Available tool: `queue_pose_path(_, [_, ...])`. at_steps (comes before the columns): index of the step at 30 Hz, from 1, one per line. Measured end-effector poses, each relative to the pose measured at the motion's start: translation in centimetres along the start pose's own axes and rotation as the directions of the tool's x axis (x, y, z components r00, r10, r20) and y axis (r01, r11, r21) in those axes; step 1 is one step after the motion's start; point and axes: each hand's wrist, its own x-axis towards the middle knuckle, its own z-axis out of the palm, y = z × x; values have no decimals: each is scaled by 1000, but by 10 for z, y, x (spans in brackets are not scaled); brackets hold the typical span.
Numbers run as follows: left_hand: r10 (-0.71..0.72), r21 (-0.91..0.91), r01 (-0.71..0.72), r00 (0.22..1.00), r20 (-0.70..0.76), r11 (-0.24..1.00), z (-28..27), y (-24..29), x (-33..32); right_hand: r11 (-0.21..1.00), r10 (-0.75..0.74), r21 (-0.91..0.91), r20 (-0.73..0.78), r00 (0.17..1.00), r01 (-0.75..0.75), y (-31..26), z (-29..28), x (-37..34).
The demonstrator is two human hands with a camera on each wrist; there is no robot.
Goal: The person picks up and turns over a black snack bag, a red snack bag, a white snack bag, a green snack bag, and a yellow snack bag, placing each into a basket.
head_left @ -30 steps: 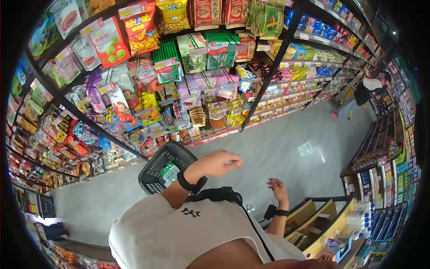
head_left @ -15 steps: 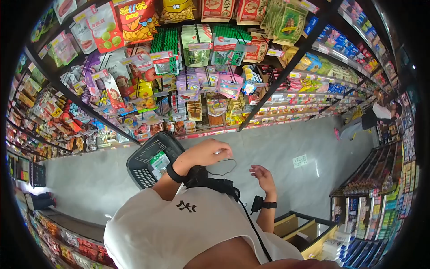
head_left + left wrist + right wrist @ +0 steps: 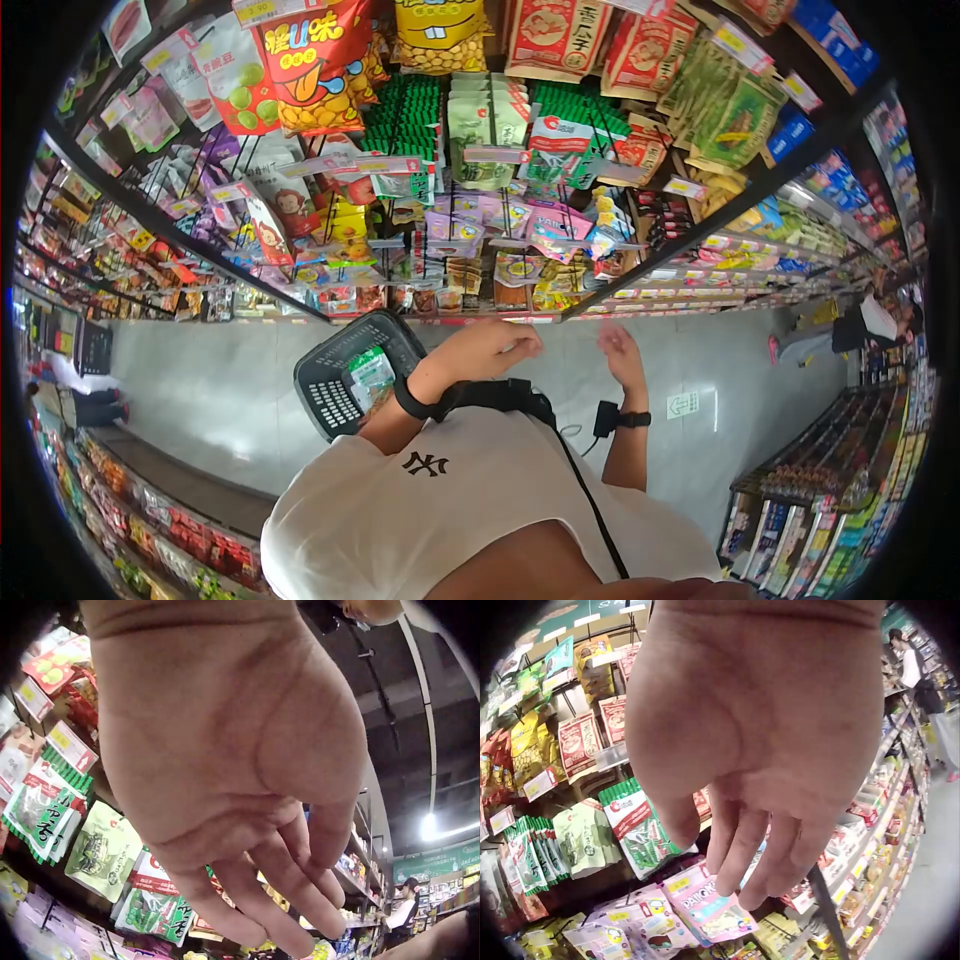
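My left hand (image 3: 485, 350) is held out in front of the body with loosely bent fingers and an empty palm. Beside the left forearm is a dark grey shopping basket (image 3: 328, 400) with a green-and-white packet (image 3: 370, 368) inside; how the basket is carried is hidden. My right hand (image 3: 622, 355) is raised toward the shelves, slightly blurred, its fingers relaxed around nothing. Beyond it in the right wrist view hang a pink snack bag (image 3: 712, 907) and a green-and-red bag (image 3: 641, 832). Past the left hand in its wrist view hangs a pale green bag (image 3: 103, 851).
Hanging snack bags fill the rack ahead, with a red chip bag (image 3: 315, 75) high up and a dark upright post (image 3: 730, 190) at right. Grey floor (image 3: 210, 390) runs along the aisle. Another person (image 3: 870, 325) stands far right. Shelves (image 3: 820, 470) stand at lower right.
The rack's upper bags look larger and closer, and the view has shifted along the aisle. My right hand has risen toward the shelves. The left hand stays in front, with the basket beside it.
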Motion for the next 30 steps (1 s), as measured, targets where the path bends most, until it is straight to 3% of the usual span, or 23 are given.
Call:
queue_pose_path(4, [-90, 24, 93, 990, -107, 995, -9, -6, 7, 983, -183, 36, 38, 982, 182, -19, 1, 85])
queue_pose_path(7, [-165, 25, 172, 971, -174, 985, -7, -5, 15, 982, -167, 93, -9, 986, 167, -18, 0, 157])
queue_pose_path(9, [-209, 46, 227, 945, -252, 973, -2, -5, 23, 992, -55, 110, -45, 997, 60, -23, -2, 208])
queue_pose_path(10, [-245, 46, 269, 926, -288, 962, 0, -3, 30, 976, -25, 215, -45, 999, 34, -27, -1, 230])
queue_pose_path(13, [-360, 11, 396, 847, -391, 918, 15, 6, 48, 985, -65, 157, -84, 994, 78, -38, 2, 283])
queue_pose_path(15, [-428, -39, 459, 789, -442, 887, 30, 5, 63, 994, -38, 101, 10, 999, 37, -45, 1, 314])
queue_pose_path(16, [-443, -64, 468, 769, -460, 881, 37, 6, 72, 987, -133, 115, 196, 971, 112, -12, -1, 357])
queue_pose_path(18, [-482, -83, 507, 738, -472, 858, 53, 8, 86, 968, -175, 202, 135, 975, 146, 1, 15, 376])
queue_pose_path(19, [-499, -101, 519, 724, -476, 849, 62, 11, 91, 953, -186, 243, 4, 983, 180, 24, 23, 389])
queue_pose_path(22, [-520, -147, 524, 694, -497, 839, 77, 17, 100, 857, -484, -208, -8, 875, 472, 80, 32, 447])
queue_pose_path(24, [-565, -144, 588, 634, -528, 796, 84, 24, 102, 829, -539, -274, -154, 828, 489, 57, 40, 433])
queue_pose_path(26, [-577, -148, 616, 588, -567, 773, 96, 32, 98, 847, -519, -250, -204, 830, 469, 33, 42, 425])
queue_pose_path(30, [-534, -141, 610, 531, -658, 780, 114, 43, 86, 902, -429, -95, -84, 899, 422, 3, 34, 435])
